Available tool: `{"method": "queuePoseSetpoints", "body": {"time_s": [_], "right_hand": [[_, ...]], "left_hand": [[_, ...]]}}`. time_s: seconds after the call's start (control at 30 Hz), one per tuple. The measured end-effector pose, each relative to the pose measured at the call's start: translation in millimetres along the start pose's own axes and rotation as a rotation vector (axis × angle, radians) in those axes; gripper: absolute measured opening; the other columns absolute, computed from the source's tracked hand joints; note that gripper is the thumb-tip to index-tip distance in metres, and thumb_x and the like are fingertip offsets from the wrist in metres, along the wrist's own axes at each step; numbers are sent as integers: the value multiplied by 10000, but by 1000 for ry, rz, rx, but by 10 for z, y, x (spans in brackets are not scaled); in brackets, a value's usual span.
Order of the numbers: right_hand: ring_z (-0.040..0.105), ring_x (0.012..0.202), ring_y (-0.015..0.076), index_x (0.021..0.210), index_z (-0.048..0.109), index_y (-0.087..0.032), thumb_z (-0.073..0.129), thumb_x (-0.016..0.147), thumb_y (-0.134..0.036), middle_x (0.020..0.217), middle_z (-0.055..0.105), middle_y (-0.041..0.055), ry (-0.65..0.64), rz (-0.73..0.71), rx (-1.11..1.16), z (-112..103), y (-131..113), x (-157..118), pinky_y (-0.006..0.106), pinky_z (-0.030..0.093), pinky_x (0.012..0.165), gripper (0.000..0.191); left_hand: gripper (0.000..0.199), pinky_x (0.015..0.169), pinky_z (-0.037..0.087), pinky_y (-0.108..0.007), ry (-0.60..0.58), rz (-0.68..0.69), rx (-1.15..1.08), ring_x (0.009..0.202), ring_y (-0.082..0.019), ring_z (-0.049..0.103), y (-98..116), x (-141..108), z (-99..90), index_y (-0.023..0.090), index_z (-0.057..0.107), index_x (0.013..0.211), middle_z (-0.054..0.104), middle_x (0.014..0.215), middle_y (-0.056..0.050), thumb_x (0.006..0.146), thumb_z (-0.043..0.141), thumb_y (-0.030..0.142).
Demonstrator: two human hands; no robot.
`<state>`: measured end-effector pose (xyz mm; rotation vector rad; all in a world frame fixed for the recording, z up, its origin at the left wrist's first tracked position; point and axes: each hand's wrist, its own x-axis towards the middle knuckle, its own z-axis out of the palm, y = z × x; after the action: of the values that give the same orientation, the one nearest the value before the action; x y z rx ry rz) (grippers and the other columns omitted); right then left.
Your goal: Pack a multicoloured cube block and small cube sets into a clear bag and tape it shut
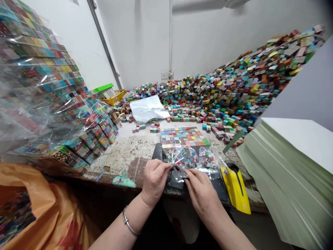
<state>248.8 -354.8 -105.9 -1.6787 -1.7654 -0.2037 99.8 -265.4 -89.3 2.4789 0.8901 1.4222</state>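
A clear plastic bag [194, 156] filled with a flat layer of small coloured cubes [183, 136] lies on the worn table [130, 152] just beyond both hands. My left hand [154, 180], with a metal bangle on the wrist, pinches the bag's near open edge. My right hand [201, 189] grips the same edge a little to the right. The bag rests partly on a black pad [218, 187].
A huge heap of loose coloured cubes [234, 86] fills the back and right. Stacked bagged cube sets [52, 104] stand at left. A pile of pale sheets [291, 173] sits at right, a yellow tool [235, 189] beside it, spare bags [148, 108] behind, an orange sack [39, 211] at lower left.
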Motion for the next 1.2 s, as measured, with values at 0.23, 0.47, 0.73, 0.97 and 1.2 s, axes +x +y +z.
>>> {"method": "queuePoseSetpoints", "body": {"time_s": [0.23,0.47,0.73,0.97,1.2], "right_hand": [[485,1059,283,1202,485,-24,342,904,-180,1141,553,191,11,42,-143,311,173,290,434,459,871,365],[454,1116,287,1231,465,-66,375,897,-199,1225,512,181,-1,-19,-148,117,60,6,451,455,878,371],[550,883,205,1052,541,-128,420,888,-193,960,590,100,-196,96,16,137,-141,201,331,485,758,214],[577,793,208,882,562,-131,391,879,-157,850,603,99,-223,194,-70,363,-130,673,299,450,678,173],[579,879,226,965,577,-106,419,863,-144,941,619,139,-234,187,-111,454,-205,741,320,465,745,191]], "left_hand": [[127,660,426,-273,-12,1,-38,691,-133,484,-3,5,7,175,648,909,528,708,-23,829,559,132],[115,675,424,-286,-21,-14,21,708,-141,500,13,-2,-22,176,644,902,549,727,-28,832,557,149],[123,672,434,-284,-22,-17,4,711,-142,509,25,15,-27,172,641,908,554,740,-33,843,538,153],[141,659,439,-283,17,-14,-8,712,-149,513,-10,70,-51,167,643,918,548,742,-41,846,524,143],[135,657,427,-286,2,6,91,704,-152,518,-134,91,-53,177,647,899,574,739,-37,844,528,147]]}}
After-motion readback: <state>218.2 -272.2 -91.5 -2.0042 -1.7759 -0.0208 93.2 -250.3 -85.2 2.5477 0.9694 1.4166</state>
